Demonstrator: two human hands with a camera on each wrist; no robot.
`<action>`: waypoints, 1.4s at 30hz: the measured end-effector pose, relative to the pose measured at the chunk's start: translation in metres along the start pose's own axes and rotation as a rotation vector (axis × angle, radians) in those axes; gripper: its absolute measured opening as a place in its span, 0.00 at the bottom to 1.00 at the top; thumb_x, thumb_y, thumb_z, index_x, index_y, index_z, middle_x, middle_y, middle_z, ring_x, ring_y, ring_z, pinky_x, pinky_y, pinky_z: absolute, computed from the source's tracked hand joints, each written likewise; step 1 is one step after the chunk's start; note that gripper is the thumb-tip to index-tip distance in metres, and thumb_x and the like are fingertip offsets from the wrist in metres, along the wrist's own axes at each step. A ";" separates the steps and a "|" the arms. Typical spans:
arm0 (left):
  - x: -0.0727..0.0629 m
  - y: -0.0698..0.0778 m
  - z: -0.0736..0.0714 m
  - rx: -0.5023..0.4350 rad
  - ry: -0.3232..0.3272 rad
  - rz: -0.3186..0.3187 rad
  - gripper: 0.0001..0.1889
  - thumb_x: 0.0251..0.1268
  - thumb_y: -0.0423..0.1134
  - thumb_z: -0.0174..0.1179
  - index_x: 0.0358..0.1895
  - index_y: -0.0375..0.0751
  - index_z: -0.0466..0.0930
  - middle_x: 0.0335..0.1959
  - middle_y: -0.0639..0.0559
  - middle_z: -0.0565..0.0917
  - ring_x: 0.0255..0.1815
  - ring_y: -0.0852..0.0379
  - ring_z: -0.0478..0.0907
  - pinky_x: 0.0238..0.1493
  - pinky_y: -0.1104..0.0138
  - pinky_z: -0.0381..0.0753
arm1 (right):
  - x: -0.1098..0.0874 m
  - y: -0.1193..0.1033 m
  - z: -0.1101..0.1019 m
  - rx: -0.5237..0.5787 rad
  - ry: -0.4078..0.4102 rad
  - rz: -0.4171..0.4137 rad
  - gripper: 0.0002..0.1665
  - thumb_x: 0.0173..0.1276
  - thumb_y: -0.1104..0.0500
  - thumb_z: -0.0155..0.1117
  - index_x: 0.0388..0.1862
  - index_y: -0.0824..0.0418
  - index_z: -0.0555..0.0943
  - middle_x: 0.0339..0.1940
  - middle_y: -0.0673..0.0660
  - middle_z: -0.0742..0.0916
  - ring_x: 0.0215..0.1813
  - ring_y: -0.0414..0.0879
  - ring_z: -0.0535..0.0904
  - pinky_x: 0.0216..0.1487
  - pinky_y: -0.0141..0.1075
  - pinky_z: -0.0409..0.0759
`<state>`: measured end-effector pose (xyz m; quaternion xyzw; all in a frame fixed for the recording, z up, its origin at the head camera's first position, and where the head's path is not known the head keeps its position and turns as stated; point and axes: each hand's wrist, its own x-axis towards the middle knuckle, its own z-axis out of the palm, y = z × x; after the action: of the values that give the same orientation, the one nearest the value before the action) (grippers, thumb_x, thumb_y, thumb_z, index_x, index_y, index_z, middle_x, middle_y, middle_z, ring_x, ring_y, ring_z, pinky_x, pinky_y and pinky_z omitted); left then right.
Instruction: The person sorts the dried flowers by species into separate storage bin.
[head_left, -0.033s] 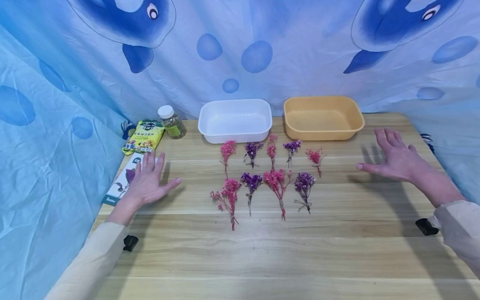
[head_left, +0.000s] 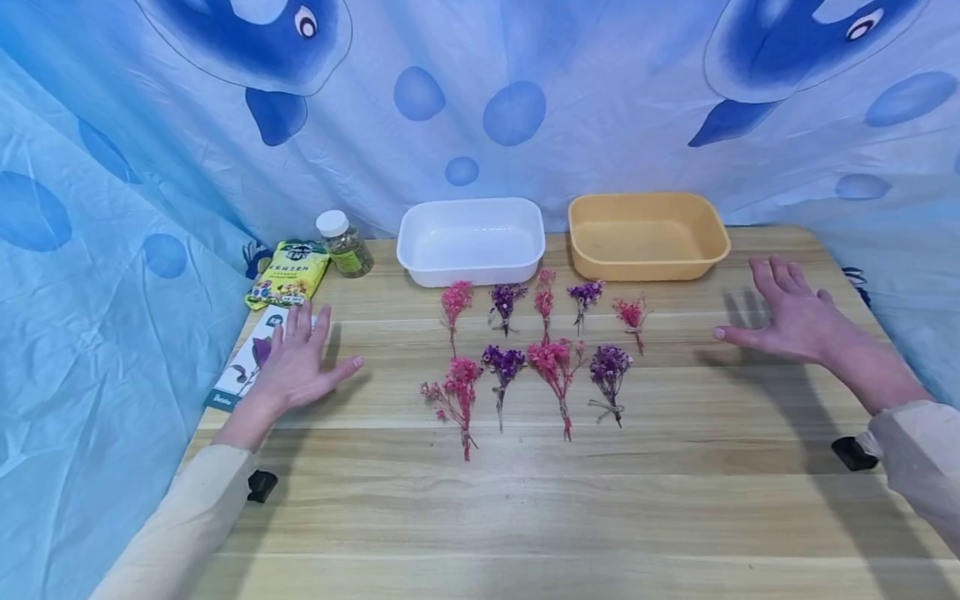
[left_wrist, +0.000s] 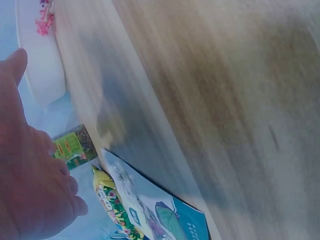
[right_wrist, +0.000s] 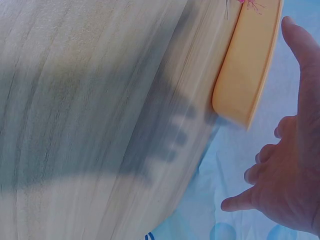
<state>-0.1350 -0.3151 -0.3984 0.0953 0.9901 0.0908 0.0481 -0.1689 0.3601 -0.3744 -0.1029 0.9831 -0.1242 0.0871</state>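
Observation:
My left hand [head_left: 300,362], fingers spread and holding nothing, hovers by the white box [head_left: 240,367] with a purple plant picture. On the other side, my right hand [head_left: 795,321] is also spread above the table, nearest the yellow-orange tub [head_left: 648,271]. Between them lie small bunches of dried flowers in two rows, pink and purple alternating. A pink bunch [head_left: 459,383] and a purple bunch [head_left: 609,367] are at the ends of the front row. In the back row, a pink bunch [head_left: 630,313] lies rightmost. Behind the flowers stands a white tub [head_left: 471,275].
A yellow printed packet [head_left: 288,275] lies at the table's back left, beside a white-capped jar [head_left: 347,246] of dark granules. A blue curtain [head_left: 600,108] with whale prints hangs close behind the tubs. Bare wooden tabletop [head_left: 525,517] spans the front.

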 end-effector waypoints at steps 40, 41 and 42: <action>0.161 0.058 0.010 -0.524 0.184 0.048 0.56 0.58 0.57 0.69 0.80 0.35 0.45 0.78 0.36 0.53 0.76 0.38 0.54 0.73 0.43 0.54 | 0.082 -0.292 0.040 0.744 -0.209 -0.280 0.40 0.66 0.57 0.72 0.71 0.71 0.66 0.53 0.63 0.83 0.39 0.53 0.86 0.41 0.41 0.87; 0.160 0.058 0.011 -0.528 0.187 0.047 0.56 0.59 0.58 0.68 0.80 0.35 0.44 0.78 0.36 0.53 0.76 0.38 0.53 0.74 0.43 0.53 | 0.084 -0.295 0.042 0.723 -0.202 -0.277 0.41 0.66 0.56 0.72 0.72 0.71 0.66 0.53 0.63 0.83 0.38 0.50 0.87 0.41 0.38 0.87; 0.160 0.057 0.012 -0.529 0.189 0.047 0.56 0.60 0.58 0.68 0.80 0.35 0.44 0.79 0.36 0.52 0.76 0.38 0.53 0.74 0.43 0.53 | 0.087 -0.298 0.044 0.713 -0.196 -0.278 0.41 0.66 0.56 0.72 0.72 0.71 0.66 0.53 0.64 0.83 0.37 0.49 0.87 0.40 0.37 0.87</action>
<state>-0.2796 -0.2265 -0.4117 0.0937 0.9296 0.3557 -0.0232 -0.1900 0.0480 -0.3506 -0.2097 0.8420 -0.4580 0.1931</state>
